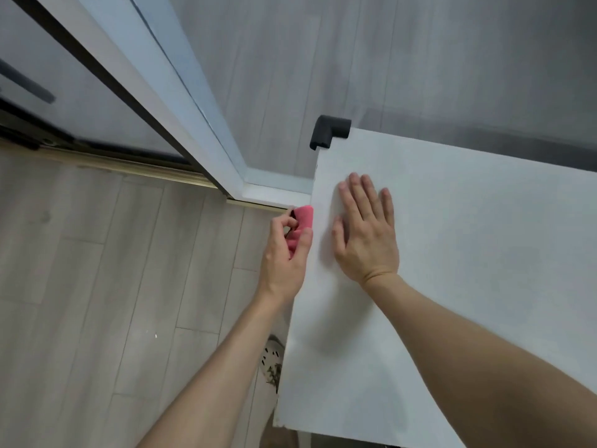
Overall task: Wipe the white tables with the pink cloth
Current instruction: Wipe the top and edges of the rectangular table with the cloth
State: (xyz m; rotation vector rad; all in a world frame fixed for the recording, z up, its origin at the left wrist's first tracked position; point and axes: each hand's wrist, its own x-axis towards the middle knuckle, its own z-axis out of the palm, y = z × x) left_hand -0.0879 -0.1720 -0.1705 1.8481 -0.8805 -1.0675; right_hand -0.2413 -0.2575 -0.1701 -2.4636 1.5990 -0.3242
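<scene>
A white table fills the right half of the view. Its left edge runs from the far corner down toward me. My left hand grips the bunched pink cloth and holds it against that left edge, thumb on the table's rim. Only part of the cloth shows between my fingers. My right hand lies flat on the tabletop with straight fingers, just right of the cloth and near the far left corner.
A black foam corner guard caps the table's far left corner. A white door frame and a metal floor track run close to that corner. Light wood-look floor lies to the left. My perforated shoe peeks out under the table edge.
</scene>
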